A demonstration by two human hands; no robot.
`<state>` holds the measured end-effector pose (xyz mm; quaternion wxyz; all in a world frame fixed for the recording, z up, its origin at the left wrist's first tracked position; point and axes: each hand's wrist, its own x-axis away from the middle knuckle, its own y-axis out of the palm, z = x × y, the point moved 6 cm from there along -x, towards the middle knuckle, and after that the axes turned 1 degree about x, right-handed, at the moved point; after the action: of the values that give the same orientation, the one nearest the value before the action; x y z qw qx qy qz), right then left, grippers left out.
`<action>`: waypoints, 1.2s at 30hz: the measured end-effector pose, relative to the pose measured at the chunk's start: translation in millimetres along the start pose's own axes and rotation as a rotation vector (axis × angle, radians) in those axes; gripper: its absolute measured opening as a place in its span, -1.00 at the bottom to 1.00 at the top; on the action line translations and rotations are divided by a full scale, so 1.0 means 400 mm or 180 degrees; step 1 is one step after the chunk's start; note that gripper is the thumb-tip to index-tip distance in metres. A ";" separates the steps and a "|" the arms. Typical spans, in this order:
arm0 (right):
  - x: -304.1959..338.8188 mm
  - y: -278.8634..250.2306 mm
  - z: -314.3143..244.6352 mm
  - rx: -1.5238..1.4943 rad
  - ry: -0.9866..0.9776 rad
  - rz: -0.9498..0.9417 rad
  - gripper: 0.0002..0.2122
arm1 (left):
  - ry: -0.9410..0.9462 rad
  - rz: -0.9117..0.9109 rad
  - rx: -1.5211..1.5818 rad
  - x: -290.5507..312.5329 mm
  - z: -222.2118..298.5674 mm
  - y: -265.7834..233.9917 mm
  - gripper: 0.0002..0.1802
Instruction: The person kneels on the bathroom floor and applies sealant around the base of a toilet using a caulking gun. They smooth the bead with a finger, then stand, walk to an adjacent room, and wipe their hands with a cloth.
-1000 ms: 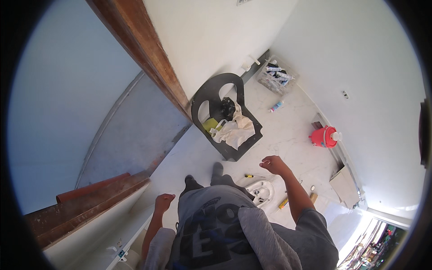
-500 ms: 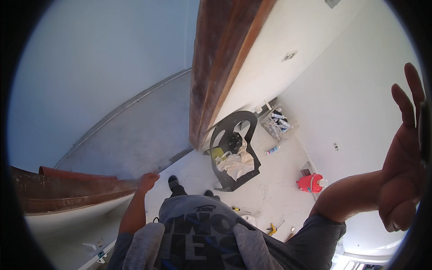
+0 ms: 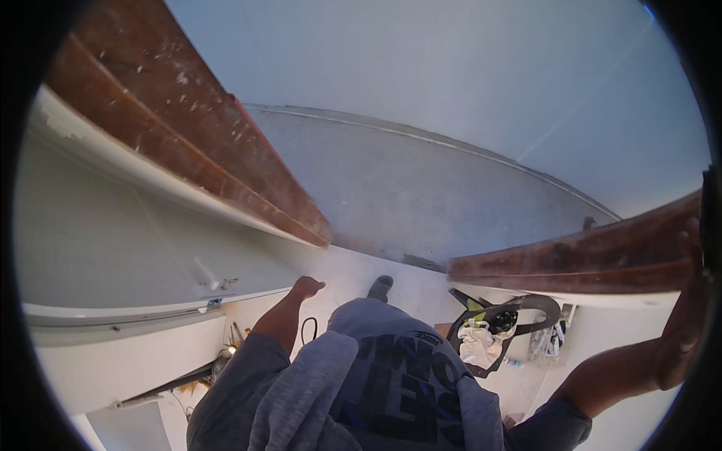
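Note:
My left hand (image 3: pixel 307 287) hangs low beside my body with its fingers curled in. Nothing shows in it, and the white floor (image 3: pixel 350 264) is below. At the right rim my right hand (image 3: pixel 681 342) is raised, dim against the brown door frame (image 3: pixel 587 259). Its fingers stretch upward beside a dark edge (image 3: pixel 707 218); whether they touch it I cannot tell. Ahead of me lies a doorway onto a grey floor (image 3: pixel 406 192), with a second brown frame side (image 3: pixel 188 128) on the left.
A dark plastic chair (image 3: pixel 535 302) with a pale cloth (image 3: pixel 478 347) on it stands to my right. Behind it sits a bin of tubes (image 3: pixel 547 342). On the left is a whitish panel (image 3: pixel 150 240), with tools (image 3: pixel 238 331) on the floor past it. My shoe (image 3: pixel 380 287) points to the doorway.
My view has swung right-to-left, so the doorway is now straight ahead and the chair lies farther right and lower. My right hand, spread before, is now dimmer and closer to the rim.

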<state>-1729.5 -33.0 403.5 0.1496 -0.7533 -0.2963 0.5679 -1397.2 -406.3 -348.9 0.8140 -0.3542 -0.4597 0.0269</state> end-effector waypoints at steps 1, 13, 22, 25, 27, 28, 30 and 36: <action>-0.013 0.062 0.014 0.0199 -0.0028 -0.0454 -0.52 | -0.0149 -0.0043 0.0387 0.023 0.011 -0.029 -0.28; 0.176 0.595 0.061 -0.4273 -0.0492 -0.4016 -0.70 | 0.4469 -0.0011 0.2373 1.157 0.502 -0.586 -0.48; 0.004 0.696 0.003 -0.4814 -0.0217 -0.1918 -0.79 | 0.1730 0.4857 0.1403 1.585 0.642 -0.521 -0.86; -0.003 0.723 -0.124 -0.5698 0.0427 -0.1302 -0.78 | 0.0593 0.6356 0.3211 1.585 0.689 -0.408 -0.84; 0.000 0.698 -0.262 -0.6311 0.0841 -0.1944 -0.78 | 0.0098 0.6636 0.4197 1.570 0.789 -0.395 -0.83; 0.002 0.682 -0.301 -0.6076 0.1517 -0.1973 -0.77 | -0.0314 0.6744 0.4495 1.564 0.847 -0.412 -0.83; 0.071 0.587 -0.382 -0.5148 0.3049 -0.1879 -0.67 | -0.1980 0.6798 0.3989 1.597 0.942 -0.465 -0.87; 0.127 0.559 -0.523 -0.5304 0.2130 -0.2611 -0.66 | 0.0046 0.7823 0.3869 1.644 0.883 -0.438 -0.89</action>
<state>-1461.1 -152.9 303.8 -0.1674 -0.5784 -0.7821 -0.1606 -1338.8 -99.4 351.1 0.2942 -0.1206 0.2358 0.9183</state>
